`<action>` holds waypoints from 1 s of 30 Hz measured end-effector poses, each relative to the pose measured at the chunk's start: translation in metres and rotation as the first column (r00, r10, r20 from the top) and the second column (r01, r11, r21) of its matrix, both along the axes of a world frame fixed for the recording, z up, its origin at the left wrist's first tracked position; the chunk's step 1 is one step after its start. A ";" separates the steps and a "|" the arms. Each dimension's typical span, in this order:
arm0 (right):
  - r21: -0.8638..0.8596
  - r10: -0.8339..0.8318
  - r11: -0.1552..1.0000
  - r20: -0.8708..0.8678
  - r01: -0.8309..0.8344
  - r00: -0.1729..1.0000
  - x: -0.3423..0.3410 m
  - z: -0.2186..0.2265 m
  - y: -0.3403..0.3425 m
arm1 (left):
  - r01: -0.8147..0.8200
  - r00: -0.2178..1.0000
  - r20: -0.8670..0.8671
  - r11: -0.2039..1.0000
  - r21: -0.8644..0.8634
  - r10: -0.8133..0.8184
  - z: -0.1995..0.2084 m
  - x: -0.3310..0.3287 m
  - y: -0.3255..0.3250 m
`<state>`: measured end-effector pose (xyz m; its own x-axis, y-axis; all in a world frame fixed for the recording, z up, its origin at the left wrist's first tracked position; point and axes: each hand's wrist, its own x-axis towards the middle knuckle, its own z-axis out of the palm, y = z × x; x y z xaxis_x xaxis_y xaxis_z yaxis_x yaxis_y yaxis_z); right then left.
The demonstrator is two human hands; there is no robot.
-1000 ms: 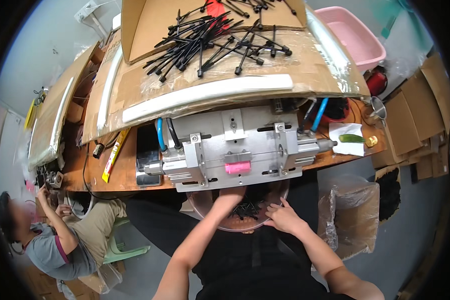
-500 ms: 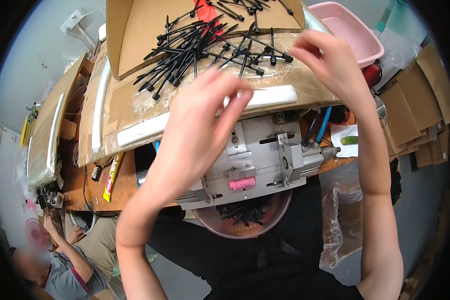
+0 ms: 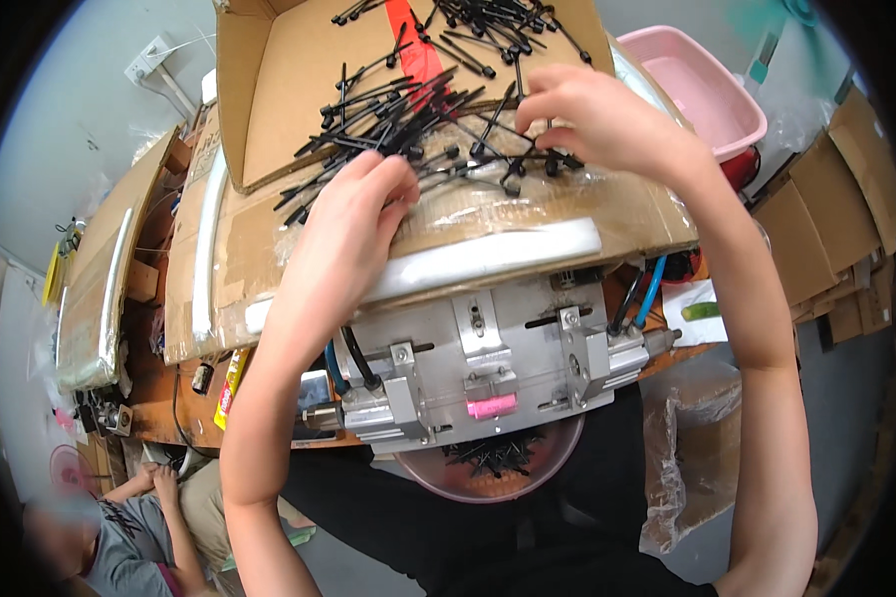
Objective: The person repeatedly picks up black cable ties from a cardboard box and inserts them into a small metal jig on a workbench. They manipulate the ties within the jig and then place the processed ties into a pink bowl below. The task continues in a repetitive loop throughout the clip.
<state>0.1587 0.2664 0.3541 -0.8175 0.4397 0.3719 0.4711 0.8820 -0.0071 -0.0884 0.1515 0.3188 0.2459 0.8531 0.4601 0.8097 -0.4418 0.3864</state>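
A loose pile of thin black rods with knobbed ends (image 3: 383, 109) lies on a cardboard sheet (image 3: 647, 204) and runs into an open cardboard box (image 3: 299, 50). My left hand (image 3: 353, 214) is at the pile's near left edge, fingers curled together; what they hold, if anything, is hidden. Over the right side of the pile, my right hand (image 3: 602, 119) has bent fingers apart from the thumb, close above a few rods. Nearer me is a metal fixture (image 3: 438, 348) with two side blocks and a small pink cylinder (image 3: 493, 406) on its front.
Below the fixture a translucent bowl (image 3: 448, 485) holds more black pieces. White padding (image 3: 498, 249) lines the cardboard's front edge. A pink basin (image 3: 702, 85) stands at the back right, above stacked cardboard (image 3: 826, 214). Another person (image 3: 134, 537) sits at the lower left.
My left hand has moved away from me, from above the fixture to the pile. My right hand has shifted left and slightly down, and its fingers have parted. The view has tilted slightly.
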 end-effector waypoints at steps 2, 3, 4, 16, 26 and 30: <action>0.139 0.051 0.988 0.115 -0.067 0.992 -0.014 0.004 -0.004 | -0.020 1.000 -0.011 1.000 0.014 0.020 0.003 -0.008 -0.011; 0.129 0.093 0.985 0.163 -0.114 0.982 -0.019 0.009 -0.005 | -0.028 0.999 -0.019 0.999 0.017 0.029 0.004 -0.010 -0.017; 0.216 0.123 0.964 0.145 -0.152 0.982 -0.022 0.005 -0.001 | -0.030 0.999 -0.023 0.999 0.034 0.031 0.007 -0.009 -0.022; 0.033 0.107 0.992 0.271 -0.120 0.957 -0.009 0.025 0.000 | -0.048 0.997 0.061 0.984 0.172 0.038 0.005 -0.017 -0.004; -0.178 0.169 0.975 0.211 -0.132 0.963 0.010 0.031 0.005 | -0.160 0.985 0.098 0.957 0.243 0.140 0.016 -0.036 -0.016; -0.248 0.262 0.947 0.219 -0.206 0.940 0.003 0.015 0.010 | -0.229 0.961 0.205 0.953 0.198 0.188 0.003 -0.037 -0.049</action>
